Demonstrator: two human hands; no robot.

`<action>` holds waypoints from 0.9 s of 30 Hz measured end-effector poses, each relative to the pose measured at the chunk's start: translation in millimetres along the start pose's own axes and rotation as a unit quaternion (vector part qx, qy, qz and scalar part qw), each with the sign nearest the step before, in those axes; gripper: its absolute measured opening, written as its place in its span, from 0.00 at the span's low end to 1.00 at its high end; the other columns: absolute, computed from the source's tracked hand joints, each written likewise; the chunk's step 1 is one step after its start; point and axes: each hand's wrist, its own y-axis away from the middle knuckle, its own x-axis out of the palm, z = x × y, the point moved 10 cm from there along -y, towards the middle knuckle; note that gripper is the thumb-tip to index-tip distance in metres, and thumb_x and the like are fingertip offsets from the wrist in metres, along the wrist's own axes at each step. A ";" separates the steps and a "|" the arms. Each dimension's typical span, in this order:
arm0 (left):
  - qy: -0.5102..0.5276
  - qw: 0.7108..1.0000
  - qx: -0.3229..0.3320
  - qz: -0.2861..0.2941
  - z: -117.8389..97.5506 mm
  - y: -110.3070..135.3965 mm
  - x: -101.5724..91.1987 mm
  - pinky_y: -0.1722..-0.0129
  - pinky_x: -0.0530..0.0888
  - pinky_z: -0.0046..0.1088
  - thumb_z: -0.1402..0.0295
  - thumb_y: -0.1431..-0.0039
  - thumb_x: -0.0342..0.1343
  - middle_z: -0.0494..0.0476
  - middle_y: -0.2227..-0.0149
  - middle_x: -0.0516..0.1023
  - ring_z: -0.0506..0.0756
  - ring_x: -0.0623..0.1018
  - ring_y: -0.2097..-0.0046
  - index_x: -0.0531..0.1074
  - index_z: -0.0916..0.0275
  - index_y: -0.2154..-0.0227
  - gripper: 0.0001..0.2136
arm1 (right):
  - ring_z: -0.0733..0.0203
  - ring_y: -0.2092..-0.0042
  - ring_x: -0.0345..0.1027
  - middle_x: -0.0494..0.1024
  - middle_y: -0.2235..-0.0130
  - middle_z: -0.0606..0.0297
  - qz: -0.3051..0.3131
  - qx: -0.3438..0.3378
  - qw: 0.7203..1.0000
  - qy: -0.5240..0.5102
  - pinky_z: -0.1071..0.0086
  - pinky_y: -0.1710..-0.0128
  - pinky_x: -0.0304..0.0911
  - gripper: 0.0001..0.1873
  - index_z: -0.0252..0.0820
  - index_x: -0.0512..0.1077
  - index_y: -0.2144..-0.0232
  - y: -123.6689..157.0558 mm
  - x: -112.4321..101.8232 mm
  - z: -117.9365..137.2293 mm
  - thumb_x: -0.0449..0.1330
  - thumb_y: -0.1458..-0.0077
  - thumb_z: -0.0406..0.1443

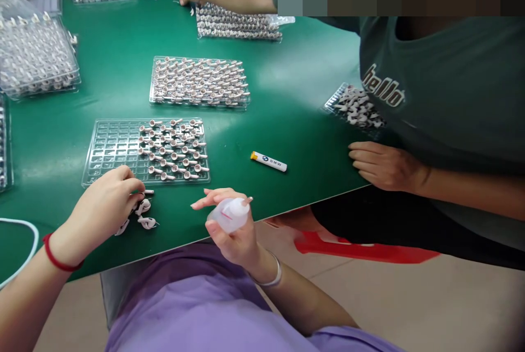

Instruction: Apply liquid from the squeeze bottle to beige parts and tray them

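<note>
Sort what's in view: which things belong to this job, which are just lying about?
Seemingly in use:
bottle in the right hand
loose white pieces by the left hand
part-filled tray

Apparently lying about:
BMW-marked tube
pale cord

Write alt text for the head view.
The wearer's right hand holds a small translucent bottle; the left hand is at loose white parts beside a partly filled clear tray on a green table. A co-worker is at the right.
</note>
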 end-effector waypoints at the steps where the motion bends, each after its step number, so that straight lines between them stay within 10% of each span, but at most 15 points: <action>1: 0.003 1.000 -0.001 -0.009 -0.5 1.4 -2.2 0.68 0.72 0.35 0.63 0.39 0.47 0.61 0.64 0.76 0.59 0.76 0.66 0.79 0.60 0.69 0.15 | 0.56 0.58 0.73 0.77 0.62 0.63 -0.002 0.010 1.000 0.002 0.51 0.51 0.69 0.14 0.47 0.62 0.55 -0.4 0.5 -0.8 0.60 0.42 0.37; 13: 0.164 0.956 0.026 -0.241 -47.7 67.3 -27.6 0.60 0.77 0.25 0.71 0.42 0.59 0.52 0.63 0.85 0.53 0.83 0.65 0.78 0.56 0.61 0.07 | 0.64 0.67 0.71 0.76 0.66 0.68 0.046 0.165 0.984 -0.052 0.70 0.67 0.70 0.19 0.46 0.64 0.60 -12.8 47.8 -20.0 0.68 0.52 0.37; 21: 0.557 0.818 -0.138 0.046 -38.9 69.3 40.1 0.71 0.76 0.24 0.60 0.43 0.61 0.53 0.71 0.83 0.53 0.80 0.70 0.82 0.55 0.65 0.08 | 0.63 0.67 0.73 0.77 0.65 0.67 0.147 0.066 0.981 -0.111 0.69 0.68 0.70 0.19 0.46 0.64 0.59 -2.2 55.7 8.0 0.67 0.50 0.34; 27: 0.601 0.781 -0.140 0.092 -43.3 78.7 61.2 0.70 0.71 0.25 0.61 0.42 0.60 0.53 0.74 0.75 0.51 0.73 0.71 0.83 0.54 0.64 0.09 | 0.65 0.69 0.71 0.76 0.66 0.67 0.198 0.049 0.972 -0.119 0.71 0.70 0.68 0.18 0.46 0.64 0.59 2.0 60.5 8.5 0.67 0.51 0.35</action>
